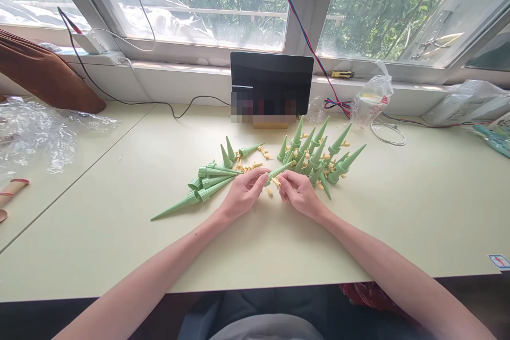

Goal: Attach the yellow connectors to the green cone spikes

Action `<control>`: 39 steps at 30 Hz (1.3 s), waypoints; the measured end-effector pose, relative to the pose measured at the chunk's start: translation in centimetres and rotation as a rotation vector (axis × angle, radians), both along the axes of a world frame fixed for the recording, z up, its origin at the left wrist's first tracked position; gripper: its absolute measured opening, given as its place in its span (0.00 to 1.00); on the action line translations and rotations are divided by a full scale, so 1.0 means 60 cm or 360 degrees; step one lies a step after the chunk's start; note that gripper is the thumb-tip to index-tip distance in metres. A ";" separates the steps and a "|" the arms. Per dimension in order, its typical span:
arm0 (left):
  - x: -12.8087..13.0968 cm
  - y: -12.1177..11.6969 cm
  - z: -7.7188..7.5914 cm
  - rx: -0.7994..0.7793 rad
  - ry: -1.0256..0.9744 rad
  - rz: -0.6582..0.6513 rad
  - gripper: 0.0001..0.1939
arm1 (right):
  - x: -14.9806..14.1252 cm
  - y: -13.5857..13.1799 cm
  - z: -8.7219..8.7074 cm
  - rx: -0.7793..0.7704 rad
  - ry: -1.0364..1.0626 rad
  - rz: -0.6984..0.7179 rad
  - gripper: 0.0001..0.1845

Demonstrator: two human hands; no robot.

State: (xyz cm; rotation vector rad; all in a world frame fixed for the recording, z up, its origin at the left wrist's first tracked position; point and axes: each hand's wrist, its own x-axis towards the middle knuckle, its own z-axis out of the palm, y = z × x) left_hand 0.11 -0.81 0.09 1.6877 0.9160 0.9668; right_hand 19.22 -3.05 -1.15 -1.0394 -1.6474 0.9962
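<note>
A green spike slants forward and rightward from the left hand, which grips its wide end near the yellow peg pinched in the right hand.

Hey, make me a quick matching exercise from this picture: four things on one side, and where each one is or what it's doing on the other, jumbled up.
Column one
1. Left hand
2. Right hand
3. Black screen
4. Yellow-and-black tool

Column two
A. Lying on the windowsill
B. Holding a yellow piece
C. Standing at the back of the table
D. Holding a green spike

Pairs: 1-D, 2-B, 3-C, 4-A
</note>
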 end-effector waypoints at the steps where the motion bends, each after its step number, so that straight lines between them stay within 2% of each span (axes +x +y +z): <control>1: 0.000 0.000 0.001 0.0028 0.0016 -0.0002 0.18 | 0.000 0.000 0.000 -0.0012 -0.0005 0.0005 0.19; 12: -0.013 0.008 0.007 0.0374 0.0299 -0.0025 0.16 | 0.005 0.003 0.003 0.0044 -0.0154 0.0060 0.17; 17: -0.019 0.011 0.011 0.0593 0.0473 -0.0001 0.15 | 0.008 0.005 0.005 0.0221 -0.0327 0.0062 0.17; 23: -0.021 0.011 0.010 0.0810 0.0605 0.0004 0.11 | 0.012 0.010 -0.009 0.0522 -0.0519 0.0115 0.14; 28: -0.020 0.010 0.007 0.0829 0.0626 0.0015 0.09 | 0.011 0.009 -0.013 0.0629 -0.0618 0.0107 0.13; 39: -0.012 0.003 0.006 0.0718 0.0509 0.0092 0.11 | 0.004 0.009 -0.012 0.0596 -0.0555 -0.0033 0.12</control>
